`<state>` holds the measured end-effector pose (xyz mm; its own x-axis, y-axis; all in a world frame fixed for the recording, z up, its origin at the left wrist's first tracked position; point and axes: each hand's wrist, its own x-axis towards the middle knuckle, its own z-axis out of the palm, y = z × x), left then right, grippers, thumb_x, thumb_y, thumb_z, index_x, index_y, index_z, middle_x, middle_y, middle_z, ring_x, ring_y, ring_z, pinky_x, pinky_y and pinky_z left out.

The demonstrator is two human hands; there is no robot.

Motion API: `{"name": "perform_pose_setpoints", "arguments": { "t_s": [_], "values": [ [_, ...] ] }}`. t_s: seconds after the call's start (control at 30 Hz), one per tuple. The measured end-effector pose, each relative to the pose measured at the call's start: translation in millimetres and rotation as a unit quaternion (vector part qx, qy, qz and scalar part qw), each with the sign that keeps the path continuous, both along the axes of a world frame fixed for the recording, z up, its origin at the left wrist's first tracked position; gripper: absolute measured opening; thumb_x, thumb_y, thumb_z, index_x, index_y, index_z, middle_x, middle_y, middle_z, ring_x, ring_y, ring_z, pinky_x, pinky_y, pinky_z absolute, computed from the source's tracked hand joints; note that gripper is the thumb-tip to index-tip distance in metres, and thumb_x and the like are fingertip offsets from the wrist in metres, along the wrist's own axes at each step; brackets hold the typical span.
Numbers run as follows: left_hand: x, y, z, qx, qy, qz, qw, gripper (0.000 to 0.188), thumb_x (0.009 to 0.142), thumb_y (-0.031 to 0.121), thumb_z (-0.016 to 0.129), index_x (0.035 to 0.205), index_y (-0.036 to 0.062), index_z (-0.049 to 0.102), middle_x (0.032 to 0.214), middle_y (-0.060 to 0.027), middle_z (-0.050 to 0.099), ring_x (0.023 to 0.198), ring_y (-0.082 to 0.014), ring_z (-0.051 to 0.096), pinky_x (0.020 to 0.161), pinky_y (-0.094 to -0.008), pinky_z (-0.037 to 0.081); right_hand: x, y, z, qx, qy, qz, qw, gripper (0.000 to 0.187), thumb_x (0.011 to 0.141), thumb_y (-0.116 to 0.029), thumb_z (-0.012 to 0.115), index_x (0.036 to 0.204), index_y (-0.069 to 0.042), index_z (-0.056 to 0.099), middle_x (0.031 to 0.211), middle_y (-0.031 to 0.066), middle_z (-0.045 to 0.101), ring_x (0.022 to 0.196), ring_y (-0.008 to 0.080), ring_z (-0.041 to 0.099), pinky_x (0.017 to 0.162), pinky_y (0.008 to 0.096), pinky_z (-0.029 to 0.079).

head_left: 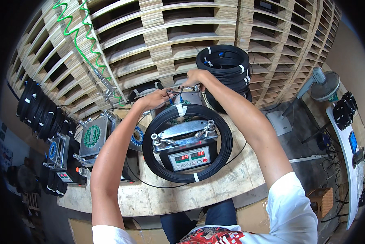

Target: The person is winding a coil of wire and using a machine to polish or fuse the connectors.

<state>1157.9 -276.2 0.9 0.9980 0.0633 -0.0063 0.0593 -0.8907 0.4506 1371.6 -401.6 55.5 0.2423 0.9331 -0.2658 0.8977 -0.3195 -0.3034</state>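
Observation:
A coil of black cable (149, 140) rings a benchtop machine (189, 159) with a red-digit display. White ties bind the coil. Behind the coil's far rim, my left hand (155, 100) pinches a thin black cable end at the machine's back. My right hand (198, 78) reaches over the same far edge, its fingers curled down by a metal fitting; what they grip is hidden. Between the hands stands a blue connector (181, 99), close to a green ring of small fittings partly covered by the coil.
More cable coils (223, 67) are stacked at the back right, others (40, 107) at the far left. Two similar machines with a green ring (92, 136) and a blue ring (53, 150) stand left. Green coiled air hose (79, 40) hangs before wooden pallets (150, 24). A fan (327, 85) stands right.

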Motion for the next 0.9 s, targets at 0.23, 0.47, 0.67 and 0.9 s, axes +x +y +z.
{"name": "perform_pose_setpoints", "arguments": {
  "t_s": [0.23,0.47,0.67,0.9],
  "values": [
    [19,9,-13,0.037,0.021,0.021,0.999,0.041,0.106,0.035,0.047,0.118,0.0036,0.071,0.147,-0.0178,0.051,0.138,-0.0354,0.044,0.112,-0.0389,0.038,70,-23,-37,0.041,0.361,-0.194,0.911,0.023,0.094,-0.013,0.056,0.099,0.008,0.062,0.083,0.0190,0.071,0.067,0.0283,0.074,0.056,0.0371,0.064],
    [1,1,-11,0.053,-0.029,0.013,0.998,0.034,0.105,0.030,0.049,0.130,0.0117,0.065,0.148,-0.0164,0.050,0.133,-0.0376,0.047,0.111,-0.0394,0.040,62,-68,-43,0.204,0.603,-0.072,0.768,0.030,0.096,-0.007,0.059,0.125,-0.001,0.053,0.098,0.0139,0.065,0.092,0.0250,0.071,0.091,0.0393,0.062],
    [17,1,-20,0.060,-0.057,-0.009,0.997,0.030,0.105,0.022,0.050,0.125,0.0079,0.066,0.145,-0.0151,0.053,0.130,-0.0358,0.051,0.109,-0.0387,0.043,74,-55,-61,0.179,0.427,-0.101,0.881,0.027,0.100,-0.029,0.063,0.110,-0.004,0.066,0.064,-0.0016,0.050,0.046,0.0072,0.039,0.040,0.0258,0.030],
    [-1,1,-10,0.012,-0.044,0.006,0.999,0.025,0.100,0.019,0.055,0.116,0.0058,0.070,0.145,-0.0089,0.052,0.122,-0.0343,0.052,0.106,-0.0407,0.043,59,-66,-36,0.101,0.510,-0.079,0.851,0.041,0.101,-0.031,0.060,0.136,-0.009,0.056,0.089,0.0031,0.064,0.068,0.0062,0.057,0.056,0.0198,0.045]
  ]
}}
